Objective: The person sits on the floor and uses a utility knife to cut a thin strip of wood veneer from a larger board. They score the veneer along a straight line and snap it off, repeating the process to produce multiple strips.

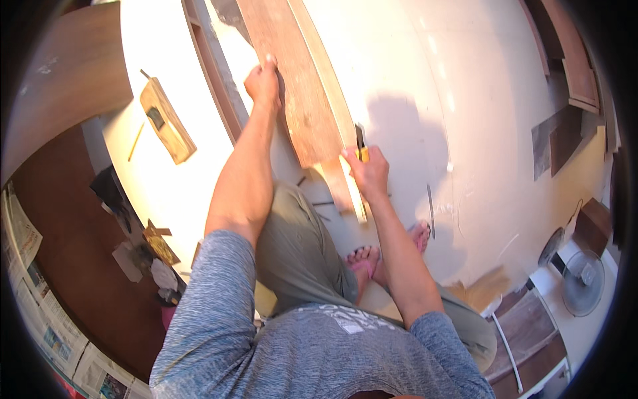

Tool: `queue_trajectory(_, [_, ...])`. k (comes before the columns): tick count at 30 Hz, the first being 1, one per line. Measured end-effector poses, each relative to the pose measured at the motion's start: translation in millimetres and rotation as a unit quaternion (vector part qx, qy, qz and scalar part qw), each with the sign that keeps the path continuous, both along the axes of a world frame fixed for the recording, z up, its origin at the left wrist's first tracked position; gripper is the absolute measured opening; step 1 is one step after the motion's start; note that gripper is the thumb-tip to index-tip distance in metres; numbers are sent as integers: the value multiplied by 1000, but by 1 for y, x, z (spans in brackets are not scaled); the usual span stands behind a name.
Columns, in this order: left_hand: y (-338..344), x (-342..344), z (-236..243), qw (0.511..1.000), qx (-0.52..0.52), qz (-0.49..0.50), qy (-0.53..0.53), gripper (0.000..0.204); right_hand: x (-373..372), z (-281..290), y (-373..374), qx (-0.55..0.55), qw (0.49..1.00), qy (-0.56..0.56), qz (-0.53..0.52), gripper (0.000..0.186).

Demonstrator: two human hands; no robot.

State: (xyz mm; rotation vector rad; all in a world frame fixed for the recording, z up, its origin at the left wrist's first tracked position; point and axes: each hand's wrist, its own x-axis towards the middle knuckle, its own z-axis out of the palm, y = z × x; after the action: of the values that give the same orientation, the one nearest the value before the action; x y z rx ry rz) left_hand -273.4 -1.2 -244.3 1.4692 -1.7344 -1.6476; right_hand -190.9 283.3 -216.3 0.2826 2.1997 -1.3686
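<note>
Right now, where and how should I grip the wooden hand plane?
Probably its near half, from the right, gripped across the long sides: the wooden hand plane is a long, narrow block, with the dark slot nearer its far end.

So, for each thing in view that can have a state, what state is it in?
Left hand: closed on the board's left edge
Right hand: closed on the tool
Wide wooden board: held
Yellow-and-black tool: held, dark end up; whether a blade is out, unclear
Wooden hand plane: lying down, unheld
Thin yellow stick: lying beside the plane
Newspapers: spread out
</note>
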Motion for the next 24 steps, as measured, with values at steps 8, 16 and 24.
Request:
queue_trajectory(8, [-16,-5,7,995,95,32,21,43,-3,14,-5,-47,998,-43,-23,35])
queue_trajectory(16, [-7,-7,-11,988,68,63,126,37,-4,9,-4,-49,997,-47,-21,31])
queue_trajectory(24, [-5,-8,-10,985,75,80,136,41,-5,11,-4,-15,999,-40,4,25])
